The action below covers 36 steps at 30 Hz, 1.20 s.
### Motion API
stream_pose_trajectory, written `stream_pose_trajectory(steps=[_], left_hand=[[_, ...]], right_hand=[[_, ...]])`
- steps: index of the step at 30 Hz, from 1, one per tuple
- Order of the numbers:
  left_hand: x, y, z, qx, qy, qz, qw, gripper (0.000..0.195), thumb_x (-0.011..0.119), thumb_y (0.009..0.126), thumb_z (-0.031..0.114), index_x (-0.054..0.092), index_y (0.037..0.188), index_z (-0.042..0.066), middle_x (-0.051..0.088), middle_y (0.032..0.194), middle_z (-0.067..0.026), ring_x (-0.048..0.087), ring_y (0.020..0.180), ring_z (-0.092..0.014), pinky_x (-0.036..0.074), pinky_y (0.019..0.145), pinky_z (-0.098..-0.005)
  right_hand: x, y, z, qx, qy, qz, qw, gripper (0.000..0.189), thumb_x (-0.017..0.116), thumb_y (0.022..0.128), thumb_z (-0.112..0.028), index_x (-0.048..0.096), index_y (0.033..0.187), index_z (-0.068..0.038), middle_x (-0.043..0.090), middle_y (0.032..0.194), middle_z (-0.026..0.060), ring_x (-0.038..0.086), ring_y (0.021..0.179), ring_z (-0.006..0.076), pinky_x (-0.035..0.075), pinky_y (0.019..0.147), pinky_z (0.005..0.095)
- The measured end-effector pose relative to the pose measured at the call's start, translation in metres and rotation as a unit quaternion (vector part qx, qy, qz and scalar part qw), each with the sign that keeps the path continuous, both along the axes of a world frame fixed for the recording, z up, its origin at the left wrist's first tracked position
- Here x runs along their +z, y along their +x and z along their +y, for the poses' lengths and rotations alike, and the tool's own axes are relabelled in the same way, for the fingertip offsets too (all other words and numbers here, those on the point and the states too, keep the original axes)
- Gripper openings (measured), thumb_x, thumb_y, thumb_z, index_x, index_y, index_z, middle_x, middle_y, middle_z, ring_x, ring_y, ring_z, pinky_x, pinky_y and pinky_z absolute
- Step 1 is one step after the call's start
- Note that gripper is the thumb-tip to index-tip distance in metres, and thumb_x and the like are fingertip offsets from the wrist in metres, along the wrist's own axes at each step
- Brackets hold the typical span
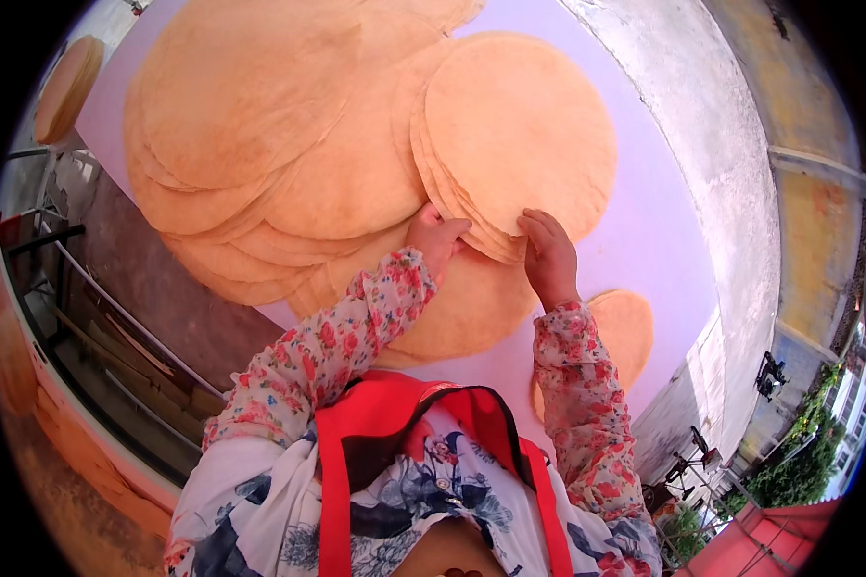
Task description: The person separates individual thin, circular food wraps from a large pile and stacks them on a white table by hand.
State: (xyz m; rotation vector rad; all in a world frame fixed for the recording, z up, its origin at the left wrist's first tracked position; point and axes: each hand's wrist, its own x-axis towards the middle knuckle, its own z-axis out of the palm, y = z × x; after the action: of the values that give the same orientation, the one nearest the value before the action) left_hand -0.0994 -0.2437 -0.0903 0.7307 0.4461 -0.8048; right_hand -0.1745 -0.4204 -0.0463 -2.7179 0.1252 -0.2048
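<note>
A small fanned stack of round, thin flatbreads [519, 130] lies before me, its layers offset at the lower left edge. My left hand [436, 234] pinches that lower left edge, thumb on top. At the lower edge, my right hand [552, 256] has its fingertips on the top flatbread and appears to grip its rim; its thumb is hidden. Under my wrists, another flatbread [469, 310] reaches toward my apron. A broad overlapping pile of flatbreads [245, 94] spreads to the left and touches the small stack.
The flatbreads rest on a pale lilac tabletop [664, 238]. One more flatbread [624, 332] lies partly behind my right forearm. Off the table's far left corner is another flatbread stack [68, 90]. A dark metal frame [65, 346] stands at left; concrete ground [700, 94] is at right.
</note>
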Motion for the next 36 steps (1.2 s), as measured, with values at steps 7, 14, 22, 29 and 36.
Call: stream_pose_trajectory(steps=[7,14,22,29,36], left_hand=[[-0.011,-0.001,0.001,0.000,0.008,-0.002,1.000,0.031,0.057,0.084,-0.001,0.054,0.115,0.000,0.064,0.108,-0.0117,0.064,0.097,-0.021,0.055,0.083,-0.0325],[0.000,0.004,0.004,-0.021,0.010,0.001,1.000,0.020,0.054,0.094,0.011,0.055,0.113,0.005,0.066,0.102,-0.0080,0.066,0.088,-0.018,0.057,0.075,-0.0337],[-0.005,0.004,-0.001,-0.038,0.080,0.019,0.996,0.023,0.051,0.095,0.011,0.054,0.117,0.004,0.065,0.111,-0.0103,0.066,0.096,-0.020,0.057,0.078,-0.0332],[-0.003,0.006,0.017,-0.044,-0.025,0.002,0.999,0.028,0.051,0.089,0.004,0.055,0.117,0.003,0.063,0.112,-0.0079,0.064,0.096,-0.017,0.055,0.079,-0.0297],[0.001,0.003,0.010,-0.066,-0.031,-0.027,0.997,0.029,0.052,0.090,0.001,0.053,0.119,0.002,0.063,0.112,-0.0090,0.064,0.100,-0.018,0.056,0.082,-0.0324]], right_hand=[[0.015,0.017,0.029,-0.003,0.082,0.016,0.996,0.038,0.065,0.075,-0.004,0.059,0.112,-0.001,0.059,0.118,0.0184,0.055,0.111,0.0360,0.047,0.092,0.0411],[-0.007,0.046,0.062,-0.007,-0.011,-0.024,1.000,0.033,0.060,0.079,-0.005,0.055,0.111,0.000,0.060,0.111,0.0173,0.056,0.104,0.0353,0.049,0.085,0.0414],[0.119,0.104,-0.058,-0.171,0.054,-0.069,0.981,0.018,0.052,0.094,-0.009,0.066,0.104,-0.005,0.068,0.081,0.0131,0.065,0.071,0.0193,0.050,0.068,0.0291],[0.139,0.078,-0.010,-0.011,-0.132,-0.107,0.985,0.027,0.052,0.087,0.002,0.062,0.110,-0.008,0.067,0.105,0.0123,0.066,0.088,0.0308,0.053,0.072,0.0360],[0.026,0.032,0.040,0.015,-0.050,0.041,0.998,0.021,0.053,0.082,-0.003,0.057,0.103,-0.003,0.065,0.099,0.0133,0.064,0.084,0.0332,0.053,0.068,0.0412]])
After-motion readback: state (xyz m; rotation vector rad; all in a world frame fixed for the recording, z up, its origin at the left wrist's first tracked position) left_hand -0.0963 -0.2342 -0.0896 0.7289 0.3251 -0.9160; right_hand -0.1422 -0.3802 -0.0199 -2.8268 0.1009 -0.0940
